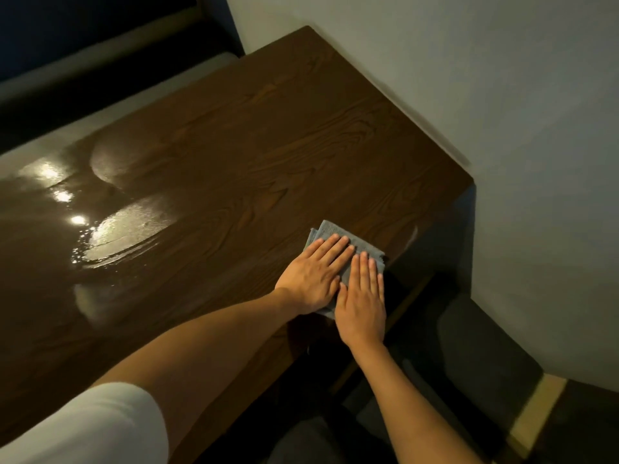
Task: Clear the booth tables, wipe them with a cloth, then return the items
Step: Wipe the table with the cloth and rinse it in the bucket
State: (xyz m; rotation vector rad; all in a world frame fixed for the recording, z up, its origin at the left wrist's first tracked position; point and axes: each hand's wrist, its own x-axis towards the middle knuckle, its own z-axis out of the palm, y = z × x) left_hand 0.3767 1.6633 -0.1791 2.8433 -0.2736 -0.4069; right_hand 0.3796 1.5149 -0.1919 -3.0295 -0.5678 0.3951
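Both hands are lying flat, side by side, on a folded grey cloth [348, 252] at the near right edge of the dark wooden table [254, 145]. The left hand [315, 272] is reaching across from the lower left, its forearm bare and a white sleeve [83, 426] showing at the shoulder end; its fingers are stretched straight and close together, pointing up and to the right, with the palm pressing down on the cloth. The right hand [363, 296] is coming up from below, fingers likewise straight and together, pointing almost directly away from the camera, its palm resting on the cloth's near right part, just at the table edge. The two hands are touching along their inner sides, and neither is curling round the cloth. No writing or label is showing anywhere on the cloth or table. The tabletop is showing strong wood grain, and on its left part wet streaks [127, 229] are glistening in curved bands, reflecting bright spots of light. A pale wall [469, 78] is running along the table's right side. Beyond the far edge a grey bench seat [67, 95] is sitting below a dark backrest, and at the lower right a dark cushioned seat [475, 356] is lying beside a pale strip of floor edging.
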